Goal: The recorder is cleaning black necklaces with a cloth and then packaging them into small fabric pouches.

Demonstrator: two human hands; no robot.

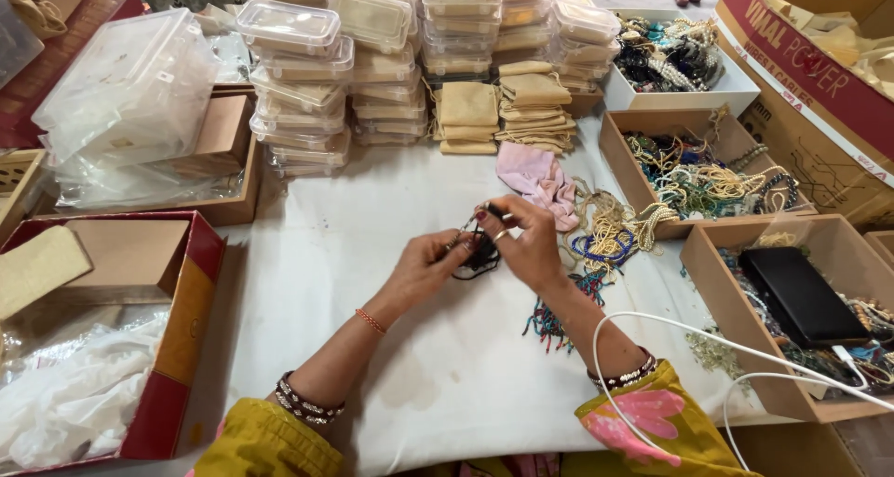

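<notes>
item: dark beaded string [480,253], held above the white-covered desk [372,281] at centre. left hand [424,267] pinches one end; right hand [526,244] pinches the other beside a thin pin-like tool [466,224]. step judged: threading or knotting, calling for steady fingertip alignment. the beads' detail and the tool's tip are too small to tell.

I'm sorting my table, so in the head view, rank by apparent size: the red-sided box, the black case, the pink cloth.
1. red-sided box, though nearest the camera
2. black case
3. pink cloth, though it lies farther away
</notes>
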